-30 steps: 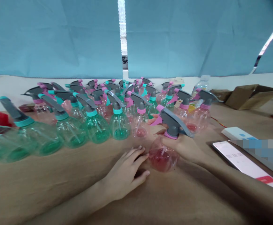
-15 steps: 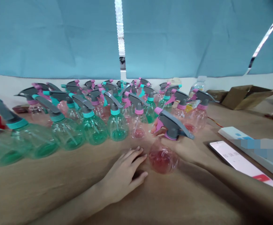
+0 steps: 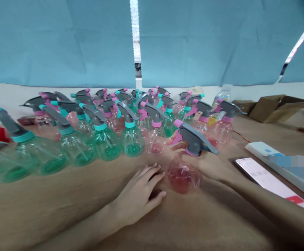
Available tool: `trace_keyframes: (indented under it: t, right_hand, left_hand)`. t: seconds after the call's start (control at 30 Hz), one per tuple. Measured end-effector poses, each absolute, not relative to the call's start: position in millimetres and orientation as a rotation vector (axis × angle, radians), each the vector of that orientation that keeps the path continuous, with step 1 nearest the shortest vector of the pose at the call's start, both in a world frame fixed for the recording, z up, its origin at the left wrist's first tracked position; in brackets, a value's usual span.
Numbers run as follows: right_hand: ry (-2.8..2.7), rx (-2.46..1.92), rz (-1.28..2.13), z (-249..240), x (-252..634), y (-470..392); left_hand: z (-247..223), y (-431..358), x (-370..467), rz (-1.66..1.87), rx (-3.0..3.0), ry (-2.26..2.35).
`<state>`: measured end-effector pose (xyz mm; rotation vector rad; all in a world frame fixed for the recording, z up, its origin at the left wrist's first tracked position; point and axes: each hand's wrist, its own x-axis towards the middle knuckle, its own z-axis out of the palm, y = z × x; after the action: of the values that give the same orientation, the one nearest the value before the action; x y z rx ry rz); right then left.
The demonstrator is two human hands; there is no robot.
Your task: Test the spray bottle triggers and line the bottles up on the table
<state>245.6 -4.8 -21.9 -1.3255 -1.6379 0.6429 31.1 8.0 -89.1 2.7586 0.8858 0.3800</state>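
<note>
My left hand [image 3: 141, 195] lies flat on the brown table [image 3: 89, 212], fingers spread, holding nothing. Just right of its fingertips is a pink spray bottle [image 3: 183, 176] with red liquid in its round base and a grey and pink spray head. My right hand [image 3: 179, 143] is behind this bottle, partly hidden by the spray head, with its fingers near the pink trigger and neck. How far its fingers close round the neck cannot be made out. A smaller-looking pink bottle [image 3: 156, 141] stands behind my left hand.
Several green bottles [image 3: 107, 144] stand in a row at the left, with more pink and green ones behind. A phone [image 3: 269, 181], a white and blue box [image 3: 285, 170] and an open cardboard box [image 3: 277, 108] lie at the right. A blue curtain [image 3: 193, 42] hangs behind.
The whole view has shifted slightly, so things appear a little farther right. Both hands and the pink bottle keep nearly the same places on the table.
</note>
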Motion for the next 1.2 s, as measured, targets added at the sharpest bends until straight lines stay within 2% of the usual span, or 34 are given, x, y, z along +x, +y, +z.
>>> trace_keyframes:
  t: [0.4,1.2]
  right_hand:
    - [-1.579,-1.334,0.795,-27.0,248.8,-3.2]
    - [-1.530,-1.342,0.865,-25.4,243.8,-6.3]
  left_hand:
    - [-87.8,7.7,30.9,0.344,2.780,0.902]
    - [-86.8,7.3,32.2,0.340,2.779,0.902]
